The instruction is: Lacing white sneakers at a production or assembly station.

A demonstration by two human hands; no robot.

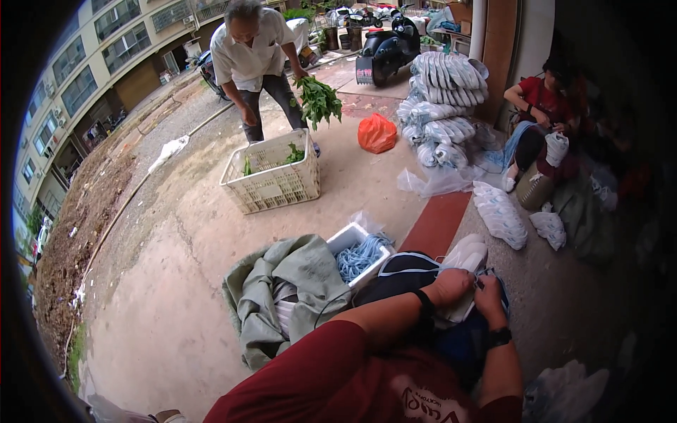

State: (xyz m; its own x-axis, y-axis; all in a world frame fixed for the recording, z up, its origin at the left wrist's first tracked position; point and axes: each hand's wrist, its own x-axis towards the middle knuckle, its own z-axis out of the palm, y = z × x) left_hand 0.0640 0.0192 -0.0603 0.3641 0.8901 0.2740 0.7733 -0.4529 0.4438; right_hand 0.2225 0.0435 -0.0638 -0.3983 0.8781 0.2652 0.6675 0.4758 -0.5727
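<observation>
A white shoe (467, 252) rests on my lap, its rounded end pointing away from me. My left hand (453, 285) is closed at the near part of it and seems to grip it, though the fingertips are partly hidden. Close beside it, my right hand (489, 296) pinches something small and dark that I cannot make out. The two hands almost touch. Left of my lap, a white foam box (361, 276) holds a tangle of light blue laces (362, 258). Against that box lies a grey-green cloth sack (289, 282) with white pieces showing in its opening.
A person in a white shirt (257, 42) bends over a cream plastic crate (271, 187), holding leafy greens (319, 99). Nearby are a red plastic bag (377, 133), stacked white shoes (448, 92) and bundled shoes (499, 215). Another person in red (539, 99) sits at right. A black scooter (390, 51) stands behind.
</observation>
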